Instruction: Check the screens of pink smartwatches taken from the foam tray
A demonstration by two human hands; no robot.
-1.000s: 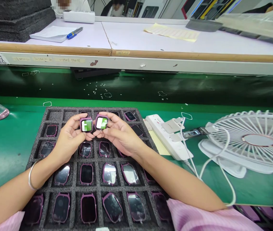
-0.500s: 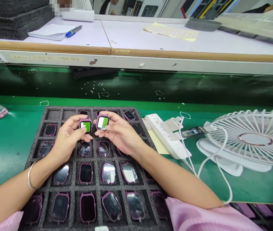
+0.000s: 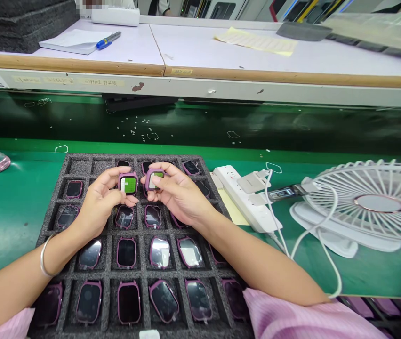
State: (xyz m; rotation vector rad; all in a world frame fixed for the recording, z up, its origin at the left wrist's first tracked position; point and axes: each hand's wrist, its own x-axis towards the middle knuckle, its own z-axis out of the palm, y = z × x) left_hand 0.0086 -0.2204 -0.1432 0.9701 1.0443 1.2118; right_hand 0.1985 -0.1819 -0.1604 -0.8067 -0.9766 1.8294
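Just left of the frame's centre, two bare hands are held close together above a dark foam tray (image 3: 67, 165). The left hand (image 3: 98, 203) clamps the left watch (image 3: 128, 183) between thumb and fingers; it is a purple square case with a lit green-and-white screen. The right hand (image 3: 179, 197) clamps the right watch (image 3: 154, 179) just beside it, the fingers hiding part of its lit screen. Both watches tilt up toward the camera. Below them, the tray's compartments hold more purple watches with dark screens. The tray sits on a green worktop (image 3: 13, 212). At right lie a white power strip (image 3: 237, 190) and a white fan (image 3: 373, 207).
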